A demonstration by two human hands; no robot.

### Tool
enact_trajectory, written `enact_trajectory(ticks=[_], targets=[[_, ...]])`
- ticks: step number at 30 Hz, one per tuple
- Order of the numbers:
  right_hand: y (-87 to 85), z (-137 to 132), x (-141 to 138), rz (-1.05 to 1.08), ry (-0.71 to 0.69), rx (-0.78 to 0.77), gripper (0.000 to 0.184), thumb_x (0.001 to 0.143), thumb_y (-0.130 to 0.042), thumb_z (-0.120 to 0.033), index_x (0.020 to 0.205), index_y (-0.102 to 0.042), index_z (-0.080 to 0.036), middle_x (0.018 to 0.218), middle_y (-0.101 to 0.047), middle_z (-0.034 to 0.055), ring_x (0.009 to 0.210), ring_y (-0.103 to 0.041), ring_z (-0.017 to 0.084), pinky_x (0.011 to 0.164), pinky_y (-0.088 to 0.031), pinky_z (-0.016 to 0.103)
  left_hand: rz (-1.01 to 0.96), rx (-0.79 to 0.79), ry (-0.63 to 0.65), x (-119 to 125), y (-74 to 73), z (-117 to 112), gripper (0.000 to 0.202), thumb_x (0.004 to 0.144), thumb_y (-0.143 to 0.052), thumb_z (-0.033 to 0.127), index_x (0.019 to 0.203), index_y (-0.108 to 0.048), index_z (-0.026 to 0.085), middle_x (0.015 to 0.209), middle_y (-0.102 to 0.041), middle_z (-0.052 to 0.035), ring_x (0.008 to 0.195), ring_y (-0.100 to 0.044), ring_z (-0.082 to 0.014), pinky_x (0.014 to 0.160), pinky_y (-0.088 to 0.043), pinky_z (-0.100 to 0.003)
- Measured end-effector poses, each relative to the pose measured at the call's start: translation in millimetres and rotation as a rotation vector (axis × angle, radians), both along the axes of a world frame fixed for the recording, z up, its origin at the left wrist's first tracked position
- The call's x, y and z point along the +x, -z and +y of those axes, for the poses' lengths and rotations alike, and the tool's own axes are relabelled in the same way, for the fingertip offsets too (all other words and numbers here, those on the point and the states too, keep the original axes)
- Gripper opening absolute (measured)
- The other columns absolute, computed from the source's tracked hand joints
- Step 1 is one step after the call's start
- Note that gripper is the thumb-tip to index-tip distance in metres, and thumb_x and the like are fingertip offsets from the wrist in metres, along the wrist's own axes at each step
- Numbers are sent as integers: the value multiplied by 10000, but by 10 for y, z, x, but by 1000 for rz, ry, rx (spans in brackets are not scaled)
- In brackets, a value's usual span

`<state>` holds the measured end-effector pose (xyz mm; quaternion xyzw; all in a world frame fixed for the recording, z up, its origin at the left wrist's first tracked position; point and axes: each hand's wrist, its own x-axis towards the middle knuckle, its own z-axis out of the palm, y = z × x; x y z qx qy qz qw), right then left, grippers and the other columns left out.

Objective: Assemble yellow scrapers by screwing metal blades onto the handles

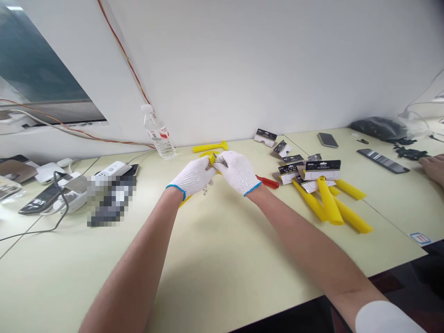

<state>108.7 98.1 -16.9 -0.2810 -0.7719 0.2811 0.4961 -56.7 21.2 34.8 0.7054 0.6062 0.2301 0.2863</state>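
Note:
My left hand (194, 176), in a white knit glove with a blue cuff, is closed on a yellow plastic tool (212, 159) in the middle of the table. My right hand (237, 172), gloved alike, pinches at the same tool's head from the other side. Fingers cover most of it; a bit of yellow handle (186, 201) shows below my left wrist. Small metal bits (205, 191) appear just under the fingers, too small to name. Behind my hands lies another yellow tool (210, 147) with a T-shaped head. A red screwdriver-like handle (268, 181) lies beside my right wrist.
Several yellow handles (329, 203) with black-and-white cards (322, 169) lie at right, near loose cards (265, 137). A water bottle (158, 134) stands by the wall. A power strip (113, 171) and cables are left; phones (327, 140) and another person's hand (433, 166) right.

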Motion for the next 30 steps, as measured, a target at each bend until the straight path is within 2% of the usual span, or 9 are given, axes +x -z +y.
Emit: enact_trajectory(ticks=[4, 10, 17, 23, 28, 30], targets=[[34, 22, -14, 19, 14, 0, 813, 1047, -44, -458, 558, -586, -98, 751, -650, 104, 938, -680, 27, 475, -202, 11, -18, 1, 9, -7, 4, -2, 193, 937, -540, 394, 889, -596, 216, 805, -729, -56, 627, -666, -177, 616, -528, -311], [57, 42, -17, 30, 8, -7, 766, 1062, -124, -444, 597, -621, -93, 721, -640, 96, 884, -678, 17, 481, -205, 3, 10, -7, -14, 6, -13, -28, 140, 928, -539, 355, 897, -567, 221, 807, -727, -42, 631, -674, -172, 625, -535, -303], [36, 38, 1, 34, -24, -34, 880, 1062, 32, -470, 563, -592, -100, 713, -633, 108, 920, -679, 22, 475, -220, 23, -27, -7, 35, -1, -30, -46, 189, 927, -566, 400, 897, -584, 214, 838, -734, -54, 677, -711, -189, 636, -558, -310], [26, 38, 12, 22, -46, -58, 848, 1063, -34, -511, 599, -617, -107, 753, -653, 100, 923, -679, 13, 474, -221, 10, -37, -33, 43, -15, -33, -22, 188, 921, -578, 397, 921, -605, 211, 852, -744, -59, 691, -715, -189, 659, -569, -308], [27, 10, -5, 23, -11, -62, 845, 1090, -39, -496, 632, -637, -114, 767, -658, 103, 987, -680, 31, 516, -291, 11, -66, 28, 53, -95, 51, 29, 221, 942, -541, 418, 962, -619, 212, 869, -742, -64, 736, -720, -186, 636, -557, -284], [14, -36, -5, 17, -12, -63, 787, 1113, -115, -484, 674, -649, -108, 790, -665, 94, 1021, -676, 42, 559, -344, -5, -62, 26, 46, -105, 58, 33, 220, 941, -540, 420, 952, -613, 214, 862, -740, -60, 721, -718, -185, 629, -554, -285]])
